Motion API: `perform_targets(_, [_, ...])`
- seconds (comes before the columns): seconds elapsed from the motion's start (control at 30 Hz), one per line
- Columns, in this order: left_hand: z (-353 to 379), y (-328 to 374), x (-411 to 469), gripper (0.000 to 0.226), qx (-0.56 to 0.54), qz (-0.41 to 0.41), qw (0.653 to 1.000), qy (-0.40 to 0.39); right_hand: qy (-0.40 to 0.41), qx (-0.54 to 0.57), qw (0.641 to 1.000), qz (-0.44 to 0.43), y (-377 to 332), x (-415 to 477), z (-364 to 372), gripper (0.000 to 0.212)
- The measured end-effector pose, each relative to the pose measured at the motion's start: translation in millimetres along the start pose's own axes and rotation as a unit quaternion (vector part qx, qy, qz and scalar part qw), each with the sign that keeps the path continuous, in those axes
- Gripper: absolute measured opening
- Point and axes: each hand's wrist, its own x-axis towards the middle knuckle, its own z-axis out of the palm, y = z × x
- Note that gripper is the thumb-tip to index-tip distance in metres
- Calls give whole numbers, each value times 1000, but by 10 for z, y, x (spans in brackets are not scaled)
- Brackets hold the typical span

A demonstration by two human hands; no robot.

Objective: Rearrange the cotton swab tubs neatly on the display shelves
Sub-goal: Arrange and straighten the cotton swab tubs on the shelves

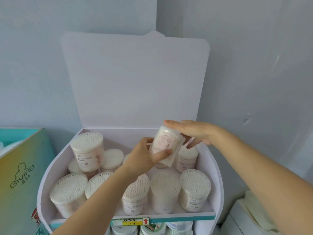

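Holding one cotton swab tub point(166, 145) tilted above the back row of the top shelf point(186, 215), label side facing the camera. Left hand point(145, 156) grips its lower end, thumb across the front, fingers wrapped behind. Right hand point(194, 133) is on the upper end: fingers stretched out flat over the top, thumb down by the tub's right side, so more steadying than clenching.

Shelf is a white cardboard display stand point(135, 78) with a tall back flap, standing against a pale wall.

Front row: five tubs upright, swab tips up, side by side; the left forearm crosses over the second and third. Leftmost front tub point(67, 192) leans slightly outward.

Back row is messier: one tub point(88, 151) sits up on top of others at rear left, another point(112, 157) just right of it, one point(186, 160) at rear right under the held tub.

Price tag with red arrow point(130, 221) on the shelf's front lip. More containers on the lower shelf, partly hidden. Coloured "Giving" box point(20, 175) at left.
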Motion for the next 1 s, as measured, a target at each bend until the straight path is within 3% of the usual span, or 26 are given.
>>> perform_targets(0.1, [26, 1, -22, 67, -198, -36, 976, -79, -71, 137, 984, -91, 142, 5, -151, 76])
perform_targets(0.23, [90, 58, -75, 56, -270, -43, 954, -122, -113, 213, 962, -131, 227, 68, -221, 77])
perform_targets(0.37, [123, 120, -92, 72, -263, -30, 958, -110, -19, 170, 978, -122, 197, 66, -97, 59])
perform_targets(0.47, [207, 170, -95, 89, -237, -5, 970, -44, 33, 173, 980, -94, 175, 98, 31, 74])
perform_targets(0.53, [258, 154, -97, 88, -288, -23, 957, -14, 1, 198, 974, -114, 178, 119, 68, 91])
perform_targets(0.6, [252, 140, -100, 81, -381, -54, 922, -34, -46, 236, 960, -147, 187, 130, 20, 97])
perform_targets(0.7, [190, 108, -100, 72, -438, -84, 891, -86, -114, 297, 933, -169, 212, 128, -125, 76])
perform_targets(0.8, [125, 119, -85, 67, -408, -69, 902, -120, -163, 266, 930, -195, 213, 123, -209, 50])
perform_targets(0.87, [71, 160, -62, 55, -365, -59, 922, -116, -126, 243, 944, -182, 186, 110, -210, 41])
perform_targets(0.93, [-5, 182, -6, 34, -307, -39, 950, -45, -44, 186, 971, -142, 153, 88, -169, 45])
perform_targets(1.0, [-96, 144, 71, 30, -259, -35, 963, 63, 35, 78, 992, -89, 142, 81, -85, 55])
